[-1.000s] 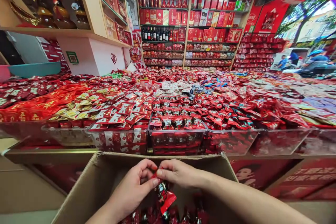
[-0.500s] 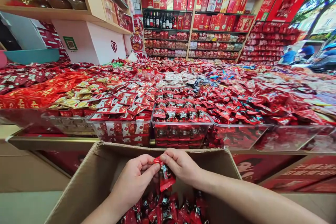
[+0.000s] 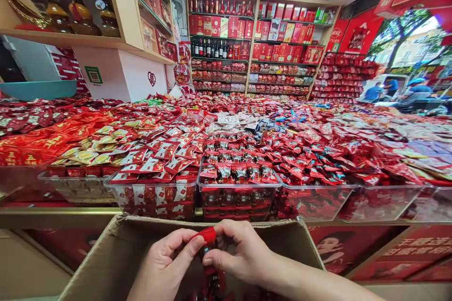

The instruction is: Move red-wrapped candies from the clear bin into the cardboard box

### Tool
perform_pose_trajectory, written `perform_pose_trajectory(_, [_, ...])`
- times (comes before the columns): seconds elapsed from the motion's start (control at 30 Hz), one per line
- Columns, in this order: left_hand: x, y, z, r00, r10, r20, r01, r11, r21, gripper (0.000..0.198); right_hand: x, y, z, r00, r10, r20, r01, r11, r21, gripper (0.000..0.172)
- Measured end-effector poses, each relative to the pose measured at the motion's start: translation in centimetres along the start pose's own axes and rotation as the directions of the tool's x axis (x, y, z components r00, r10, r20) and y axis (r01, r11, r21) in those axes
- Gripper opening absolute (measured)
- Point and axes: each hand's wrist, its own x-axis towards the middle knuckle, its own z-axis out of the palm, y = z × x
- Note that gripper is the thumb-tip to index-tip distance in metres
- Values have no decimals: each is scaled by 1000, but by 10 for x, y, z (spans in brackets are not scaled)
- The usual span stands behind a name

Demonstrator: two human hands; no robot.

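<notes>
At bottom centre, the left hand (image 3: 165, 263) and right hand (image 3: 243, 254) both pinch a red candy packet (image 3: 208, 235) over an open cardboard box (image 3: 106, 254); its contents are mostly hidden by the hands. Above, a clear plastic bin (image 3: 238, 197) brims with red-and-black packets (image 3: 240, 171).

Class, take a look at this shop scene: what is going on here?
A person's left hand and right hand pinch one red packet between them, just above an open cardboard box. More red packets show below it in the box, partly hidden. Beyond, clear bins heaped with wrapped sweets cover the counter; shelves of boxes and bottles line the back wall.
</notes>
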Motion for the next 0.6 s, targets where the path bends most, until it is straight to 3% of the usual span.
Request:
perform_pose_trajectory(0.13, [-4,1,13,989,-65,-130,41,983,-181,46,1,4,-1,975,-178,-134,137,954,-268,20])
perform_pose_trajectory(0.2, [-7,1,21,991,-77,-112,40,953,-300,64,0,4,-2,952,-299,-63,259,899,-354,19])
perform_pose_trajectory(0.3, [-11,1,25,997,-58,-50,36,930,-365,72,-2,1,-3,928,-369,38,365,889,-277,22])
perform_pose_trajectory(0.37, [-12,2,22,998,-55,-4,50,935,-352,72,-2,-1,-5,942,-336,1,330,926,-184,25])
perform_pose_trajectory(0.47, [-11,4,15,995,-59,83,87,914,-395,74,-1,-3,-7,977,-187,-101,178,979,-98,19])
perform_pose_trajectory(0.6, [-8,6,10,995,-71,66,92,905,-415,70,3,-5,-10,996,-52,-73,51,999,-18,19])
